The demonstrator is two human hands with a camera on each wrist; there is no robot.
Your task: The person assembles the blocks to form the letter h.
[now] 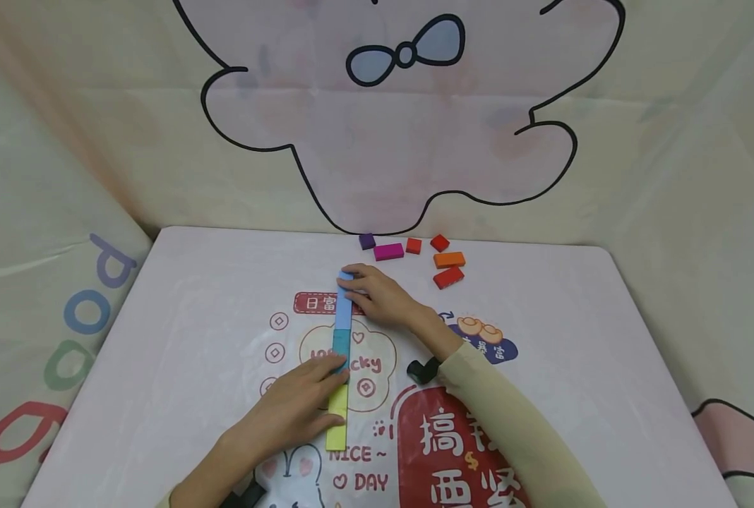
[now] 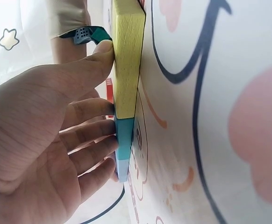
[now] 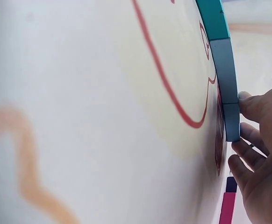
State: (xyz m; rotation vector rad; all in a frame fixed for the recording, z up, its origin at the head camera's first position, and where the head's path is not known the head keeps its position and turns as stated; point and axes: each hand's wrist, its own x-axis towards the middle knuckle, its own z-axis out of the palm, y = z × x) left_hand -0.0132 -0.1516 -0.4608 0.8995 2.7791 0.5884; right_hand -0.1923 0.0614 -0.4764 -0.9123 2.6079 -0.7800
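Observation:
Coloured blocks form one straight row on the table: yellow blocks point(image 1: 337, 432) nearest me, then teal ones point(image 1: 342, 341), and light-blue blocks point(image 1: 344, 314) at the far end. My left hand point(image 1: 291, 406) comes from the left, its fingers extended to touch the teal part while its thumb touches yellow. Over the far end, my right hand point(image 1: 386, 298) touches light-blue blocks with relaxed fingers. In the right wrist view, its thumb point(image 3: 250, 105) meets the row near a seam between light-blue blocks point(image 3: 224, 70). The left hand covers part of the row in the head view.
Beyond the row, near the back edge, lie loose blocks: purple point(image 1: 367, 242), magenta point(image 1: 388, 252), orange point(image 1: 449, 259) and several red ones point(image 1: 448, 277). The white tabletop point(image 1: 180, 339) carries printed pictures and lettering. A patterned cloth point(image 1: 275, 190) hangs behind.

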